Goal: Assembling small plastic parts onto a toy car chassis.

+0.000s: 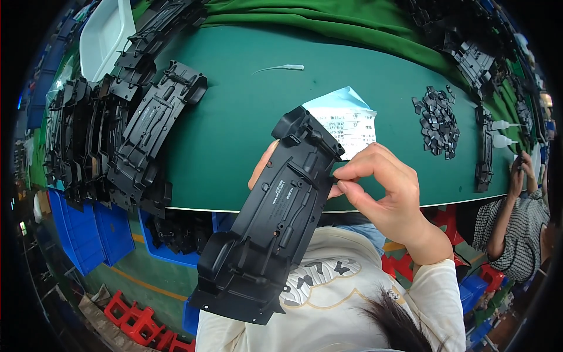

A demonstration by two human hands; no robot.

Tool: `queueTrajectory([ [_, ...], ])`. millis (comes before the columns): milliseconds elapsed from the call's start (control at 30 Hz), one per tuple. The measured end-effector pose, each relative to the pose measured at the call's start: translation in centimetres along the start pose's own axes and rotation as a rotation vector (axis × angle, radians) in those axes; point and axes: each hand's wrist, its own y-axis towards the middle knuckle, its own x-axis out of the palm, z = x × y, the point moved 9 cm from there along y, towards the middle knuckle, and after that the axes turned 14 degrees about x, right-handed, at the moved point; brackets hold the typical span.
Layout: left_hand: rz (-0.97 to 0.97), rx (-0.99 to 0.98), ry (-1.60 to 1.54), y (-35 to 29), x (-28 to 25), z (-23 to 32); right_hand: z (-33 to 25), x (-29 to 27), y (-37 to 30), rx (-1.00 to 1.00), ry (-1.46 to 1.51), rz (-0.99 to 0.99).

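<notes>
A long black plastic car chassis [275,205], with molded ribs and wheel-arch shapes, is tilted up in front of my body. My left hand [263,166] grips it from behind; only a strip of that hand shows past the chassis's left edge, and the rest is hidden. At the right edge of the chassis, my right hand [384,185] pinches thumb and forefinger together on a small dark piece [336,181], mostly covered by the fingertips. Behind the chassis's upper end lies a sheet of printed paper [352,120] on the green table.
More black chassis [155,120] are stacked on the table's left. Small black plastic pieces [437,123] lie heaped at right, near white dropper bottles [503,141]. A thin dropper tip [287,67] lies farther back. Blue bins [94,234] stand below; another person's hands [519,176] appear far right.
</notes>
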Motion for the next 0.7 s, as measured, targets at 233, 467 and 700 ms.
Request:
queueTrajectory([
  [233, 0.005, 0.044, -0.091, 0.2, 0.8, 0.5, -0.4, -0.5, -0.1, -0.029, -0.087, -0.006],
  [467, -0.067, 0.248, 0.060, -0.2, 0.3, 0.0, -0.4, 0.2, 0.4, -0.030, -0.119, -0.080],
  [700, -0.026, -0.003, -0.060, 0.0, 0.7, -0.1, -0.5, 0.2, 0.5, -0.010, -0.157, -0.085],
])
